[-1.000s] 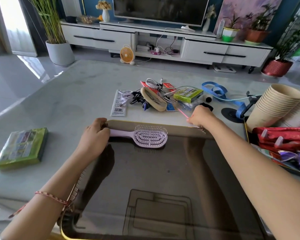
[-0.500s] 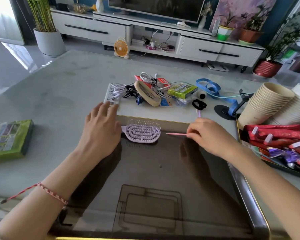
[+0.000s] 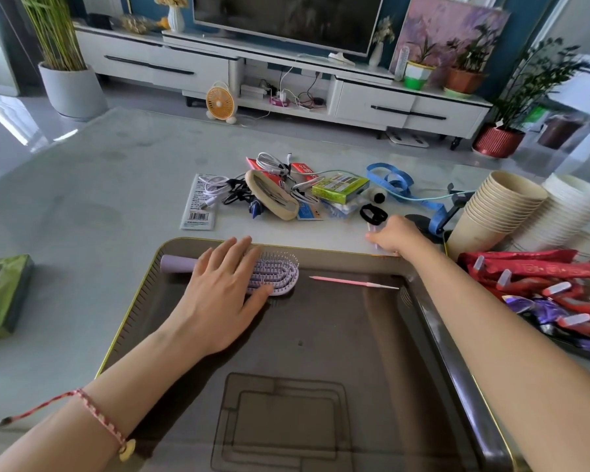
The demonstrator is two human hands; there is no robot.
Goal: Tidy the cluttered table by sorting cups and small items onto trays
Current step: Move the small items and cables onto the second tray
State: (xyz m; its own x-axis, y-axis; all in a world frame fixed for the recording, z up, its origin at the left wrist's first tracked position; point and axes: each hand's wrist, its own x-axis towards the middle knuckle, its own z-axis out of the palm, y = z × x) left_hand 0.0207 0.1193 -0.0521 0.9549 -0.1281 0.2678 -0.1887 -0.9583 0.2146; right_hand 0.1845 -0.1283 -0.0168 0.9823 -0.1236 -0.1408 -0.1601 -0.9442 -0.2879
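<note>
The left hand (image 3: 218,294) lay flat with straight fingers, pressing on the lilac plastic hairbrush (image 3: 276,274) at the far left corner of the dark gold-rimmed tray (image 3: 457,362). The tray sat at the near edge of the pale glossy tabletop (image 3: 99,199). A slim pink pointed stick (image 3: 351,282) rested along the tray's far edge.

The right hand (image 3: 394,235) reached just past the tray's far right corner, with its fingers curled down onto a thin pale lilac stick (image 3: 372,228) on the tabletop beside a black hair tie (image 3: 373,214). I cannot tell whether it already pinched the stick.

That stick looked very light, stiff and narrow, and it lay flat on a slick surface. It would probably slide rather than lift, so a fingertip pinch across its sides near the middle seemed the surest hold.
</note>
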